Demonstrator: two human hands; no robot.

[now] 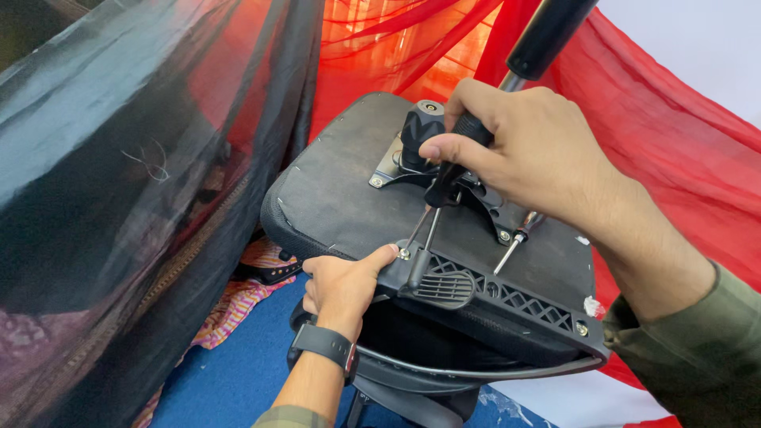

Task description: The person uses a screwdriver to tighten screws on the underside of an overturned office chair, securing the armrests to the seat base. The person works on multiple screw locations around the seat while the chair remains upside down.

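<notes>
Bright, even light – red cloth (682, 135) glows backlit – sharp focus.

A: What am I looking at from the head camera?

B: I'm seeing the right hand (523, 150) gripping a black-handled screwdriver (448, 178), its metal tip pressing on a screw (404, 254) at the edge of the upturned black office chair seat (333, 190).

A: And the other one?

B: The left hand (345, 285), wearing a black wristwatch (325, 345), is bracing the seat's rim just beside that screw. A second screwdriver (514, 242) is lying on the seat near the black metal bracket (483, 198). Red cloth (674, 143) is hanging behind.
</notes>
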